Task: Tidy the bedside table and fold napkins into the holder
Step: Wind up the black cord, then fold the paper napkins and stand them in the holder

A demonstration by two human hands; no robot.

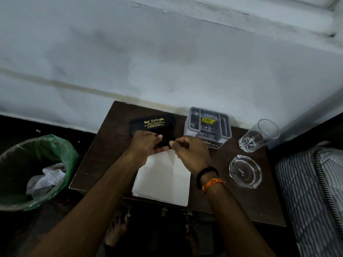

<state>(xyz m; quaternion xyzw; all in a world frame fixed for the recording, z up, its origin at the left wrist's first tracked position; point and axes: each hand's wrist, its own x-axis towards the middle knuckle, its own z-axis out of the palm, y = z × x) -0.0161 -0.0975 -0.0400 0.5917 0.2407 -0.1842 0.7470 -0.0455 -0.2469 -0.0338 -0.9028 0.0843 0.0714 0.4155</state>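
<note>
A person's left hand (146, 145) and right hand (189, 149) meet over the far edge of a white napkin (163, 177) lying flat on the dark wooden worktop (104, 145). Each grip is closed in a pinch, fingers curled and thumb pressed, on the napkin's far edge. Just behind the hands lies a black spectacle case (152, 125) with yellow lettering; beside it, against the wall, stands the grey napkin holder (208, 125). A drinking glass (259, 135) and a glass ashtray (245, 171) sit to the right. A green-lined waste bin (37, 171) stands on the floor to the left.
</note>
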